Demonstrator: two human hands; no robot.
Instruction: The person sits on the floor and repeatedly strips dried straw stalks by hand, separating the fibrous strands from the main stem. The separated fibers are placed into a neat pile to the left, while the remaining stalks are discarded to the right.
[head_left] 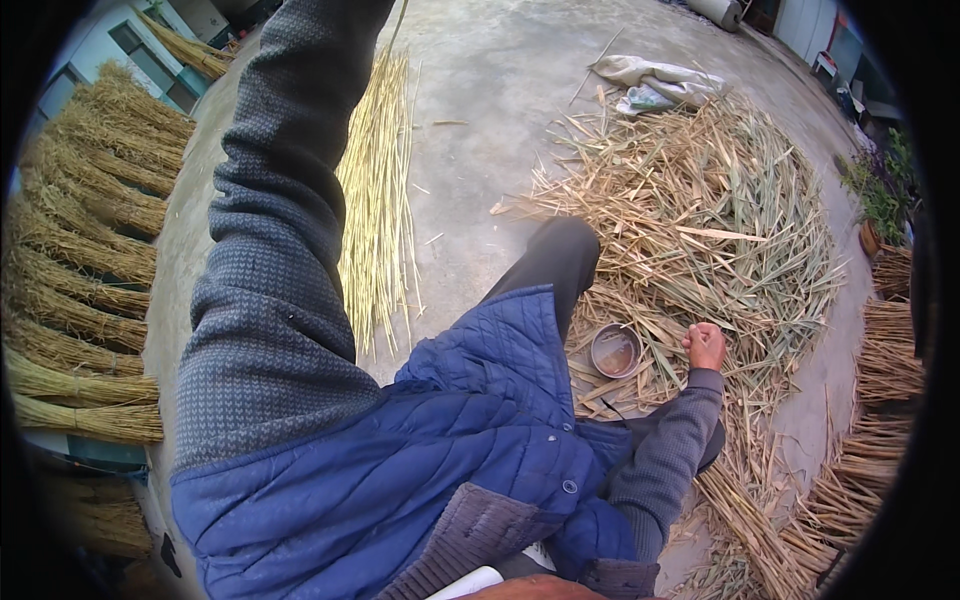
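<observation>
On straw pile (700, 230) | right hand (706, 346) grip pressed together | one bowl (616, 350) beside | left hand unseen

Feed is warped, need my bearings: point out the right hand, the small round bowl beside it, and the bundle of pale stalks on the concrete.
right hand (706, 346): head view, on the knuckles.
small round bowl (616, 350): head view, on its inside.
bundle of pale stalks (378, 200): head view, on its middle.

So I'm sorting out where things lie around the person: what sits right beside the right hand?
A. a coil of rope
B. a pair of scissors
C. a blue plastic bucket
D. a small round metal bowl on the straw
D: the small round metal bowl rests on the straw pile just left of the closed right hand.
</observation>
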